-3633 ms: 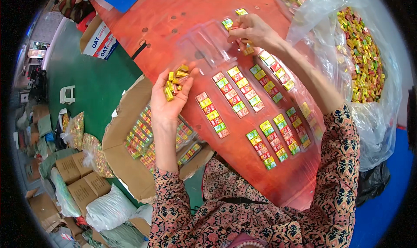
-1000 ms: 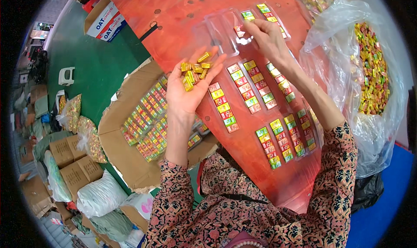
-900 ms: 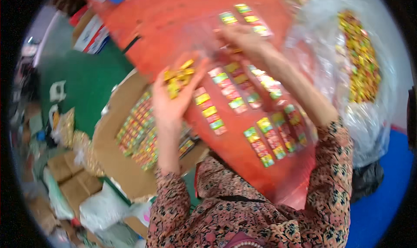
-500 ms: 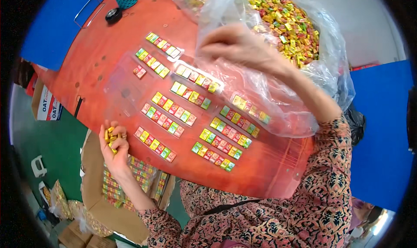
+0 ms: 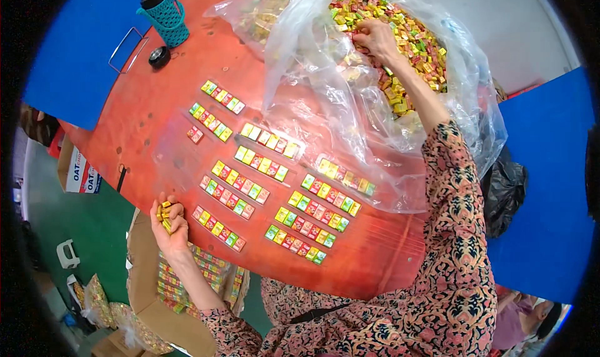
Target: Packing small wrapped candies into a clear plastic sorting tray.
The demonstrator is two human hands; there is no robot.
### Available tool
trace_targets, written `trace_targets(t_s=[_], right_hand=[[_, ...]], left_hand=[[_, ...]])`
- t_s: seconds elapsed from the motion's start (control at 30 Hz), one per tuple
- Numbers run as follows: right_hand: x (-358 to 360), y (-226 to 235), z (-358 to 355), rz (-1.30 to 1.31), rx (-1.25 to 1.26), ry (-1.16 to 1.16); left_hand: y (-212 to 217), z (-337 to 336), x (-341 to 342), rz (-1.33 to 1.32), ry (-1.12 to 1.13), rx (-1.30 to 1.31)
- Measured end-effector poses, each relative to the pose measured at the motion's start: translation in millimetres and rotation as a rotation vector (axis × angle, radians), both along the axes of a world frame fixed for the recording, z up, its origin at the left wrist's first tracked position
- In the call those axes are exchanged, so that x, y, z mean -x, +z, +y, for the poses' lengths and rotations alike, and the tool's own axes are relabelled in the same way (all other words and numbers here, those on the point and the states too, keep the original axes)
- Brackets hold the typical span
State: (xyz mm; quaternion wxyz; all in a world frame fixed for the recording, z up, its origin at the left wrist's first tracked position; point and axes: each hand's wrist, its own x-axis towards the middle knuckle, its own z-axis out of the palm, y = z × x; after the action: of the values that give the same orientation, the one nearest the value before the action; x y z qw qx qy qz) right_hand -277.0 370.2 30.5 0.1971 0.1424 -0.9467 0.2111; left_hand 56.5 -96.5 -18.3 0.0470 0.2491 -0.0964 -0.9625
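Note:
My left hand (image 5: pixel 170 226) is at the table's near left edge, its fingers curled around several small yellow wrapped candies (image 5: pixel 164 217). My right hand (image 5: pixel 377 41) reaches into a large clear plastic bag (image 5: pixel 312 76) heaped with red, yellow and green wrapped candies (image 5: pixel 409 51). Its fingertips are pressed together against the pile, and whatever they pinch is hidden. Between my hands, short rows of mixed-colour candies (image 5: pixel 234 176) lie side by side on the red tabletop (image 5: pixel 144 113). A short red group (image 5: pixel 194 134) sits apart at the left.
A dark bottle in a teal sleeve (image 5: pixel 167 19) stands at the far left beside a black lid (image 5: pixel 159 58). Below the near edge, an open cardboard box (image 5: pixel 140 257) holds packed candy rows. A black plastic bag (image 5: pixel 505 194) hangs at the right; another person (image 5: pixel 515 319) is partly visible lower right.
My right hand has moved from above the rows, away and to the right, down onto the candy pile. My left hand still holds the yellow candies. The whole view has shifted slightly.

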Motion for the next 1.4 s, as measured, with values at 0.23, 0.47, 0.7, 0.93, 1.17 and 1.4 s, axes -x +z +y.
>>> trace_targets(t_s=[0.23, 0.47, 0.7, 0.93, 1.17, 1.4], right_hand=[[14, -14, -19, 0.076, -0.129, -0.038], [20, -2, 6, 0.113, 0.202, -0.031], [-66, 68, -130, -0.061, 0.49, 0.467], [-91, 4, -280, -0.466, 0.381, 0.774], [-99, -15, -311, -0.794, 0.589, 0.676], [-92, -17, -310, -1.304, 0.739, 0.794]], left_hand=[[0, -5, -1, -0.021, 0.05, 0.072], [0, 6, 7, 0.02, -0.007, 0.078], [3, 10, 2, -0.05, 0.027, 0.194], [1, 16, 6, -0.023, -0.017, 0.254], [3, 11, 3, -0.028, -0.023, 0.196], [8, 14, 3, -0.143, 0.022, 0.298]])
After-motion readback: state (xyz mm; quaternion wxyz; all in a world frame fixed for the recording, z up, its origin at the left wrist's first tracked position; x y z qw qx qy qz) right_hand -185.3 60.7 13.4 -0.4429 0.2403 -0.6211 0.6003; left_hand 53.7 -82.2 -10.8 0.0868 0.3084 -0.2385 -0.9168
